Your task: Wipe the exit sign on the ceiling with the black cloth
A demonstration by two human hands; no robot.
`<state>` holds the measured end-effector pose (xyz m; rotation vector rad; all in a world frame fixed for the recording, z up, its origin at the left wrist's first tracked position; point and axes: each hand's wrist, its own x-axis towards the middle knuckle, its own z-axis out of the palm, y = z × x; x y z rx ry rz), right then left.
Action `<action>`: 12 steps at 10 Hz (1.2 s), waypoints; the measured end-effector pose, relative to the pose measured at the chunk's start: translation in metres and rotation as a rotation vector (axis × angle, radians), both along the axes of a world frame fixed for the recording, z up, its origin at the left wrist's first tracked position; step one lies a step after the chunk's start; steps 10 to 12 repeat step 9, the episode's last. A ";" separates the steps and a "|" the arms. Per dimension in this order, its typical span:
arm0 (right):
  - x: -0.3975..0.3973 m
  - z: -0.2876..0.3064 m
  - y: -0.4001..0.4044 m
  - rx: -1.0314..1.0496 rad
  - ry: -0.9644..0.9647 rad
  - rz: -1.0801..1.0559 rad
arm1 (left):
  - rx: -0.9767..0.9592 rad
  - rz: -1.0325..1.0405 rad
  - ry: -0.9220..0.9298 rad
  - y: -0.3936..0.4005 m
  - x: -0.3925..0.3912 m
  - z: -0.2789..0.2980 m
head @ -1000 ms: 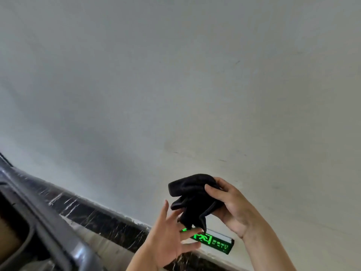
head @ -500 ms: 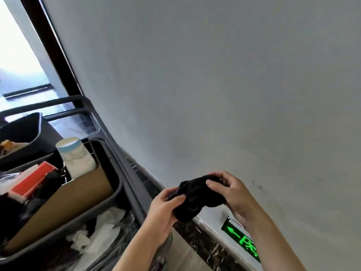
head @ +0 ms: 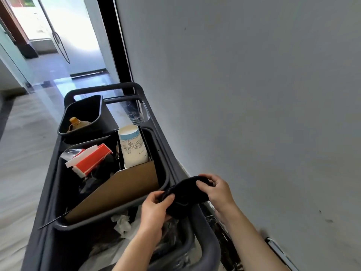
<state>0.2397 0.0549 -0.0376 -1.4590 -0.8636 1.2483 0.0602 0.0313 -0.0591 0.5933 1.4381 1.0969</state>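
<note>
Together — both hands (head: pixel 155 207) on black cloth (head: pixel 184 195)

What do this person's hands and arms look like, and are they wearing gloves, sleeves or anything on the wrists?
Both are bare. The left hand and the right hand have no gloves, and no rings show on the fingers that are visible. Both forearms are uncovered as far as the bottom edge of the picture: no sleeves, watch or bracelet in view. Anything worn higher up the arms is out of frame.

Overexposed doorway (head: pixel 64 26) glare, wide-angle warp
</note>
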 end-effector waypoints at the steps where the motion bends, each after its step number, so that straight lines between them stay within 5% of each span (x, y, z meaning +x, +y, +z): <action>1: -0.007 -0.018 0.018 -0.050 -0.038 0.000 | -0.060 0.045 0.027 0.013 -0.003 -0.014; 4: -0.006 -0.047 0.027 -0.137 -0.052 -0.025 | -0.156 0.123 0.120 0.019 0.006 -0.034; 7: 0.006 -0.042 0.017 -0.184 0.019 0.009 | -0.025 0.053 0.084 0.005 -0.016 -0.011; 8: 0.012 -0.029 0.007 -0.161 -0.029 -0.012 | 0.049 0.065 0.180 0.000 -0.020 0.000; 9: 0.022 -0.002 -0.017 -0.061 -0.343 -0.083 | 0.194 0.018 0.401 -0.008 -0.011 0.037; 12: 0.022 -0.002 -0.017 -0.061 -0.343 -0.083 | 0.194 0.018 0.401 -0.008 -0.011 0.037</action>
